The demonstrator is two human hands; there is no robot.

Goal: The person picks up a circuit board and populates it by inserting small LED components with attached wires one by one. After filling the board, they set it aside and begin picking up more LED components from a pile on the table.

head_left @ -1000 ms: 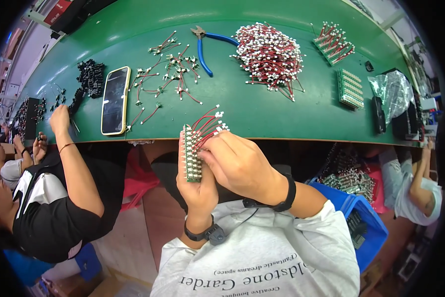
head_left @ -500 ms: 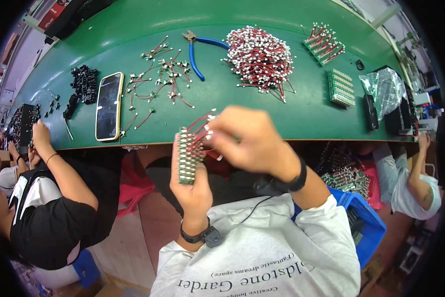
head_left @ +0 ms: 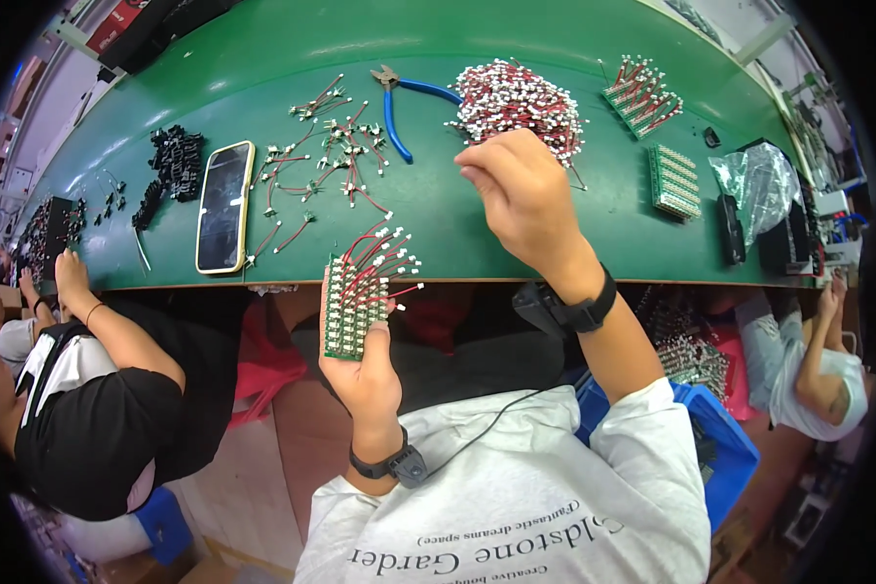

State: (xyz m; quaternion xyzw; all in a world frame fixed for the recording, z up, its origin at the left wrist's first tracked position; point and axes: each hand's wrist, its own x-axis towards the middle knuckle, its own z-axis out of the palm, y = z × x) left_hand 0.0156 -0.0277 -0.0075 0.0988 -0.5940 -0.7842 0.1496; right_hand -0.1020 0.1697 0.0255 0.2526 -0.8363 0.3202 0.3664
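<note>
left grip [head_left: 365, 378]: your hand is closed on the circuit board panel [head_left: 345, 326], thumb along its right side.
right grip [head_left: 530, 195]: your fingers are curled together just in front of the wire heap [head_left: 521, 92]; whether they pinch anything, you cannot tell.
held panel: green with rows of white connectors, at the tabletop [head_left: 438, 209] front edge; red wires [head_left: 370, 268] with white plugs fan from its upper part.
cutters [head_left: 390, 117]: blue-handled, one handle reaching the wire heap.
phone [head_left: 223, 209]: dark screen, pale case, left of the loose wires [head_left: 345, 146].
spare panels: a wired panel [head_left: 640, 102] and, below it, a second panel [head_left: 673, 182], both to your right.
shirt lettering: dark printed lines across your pale grey shirt [head_left: 564, 448], upside down here.
red box [head_left: 116, 27]: pale print in the far left corner, too small to read.
</note>
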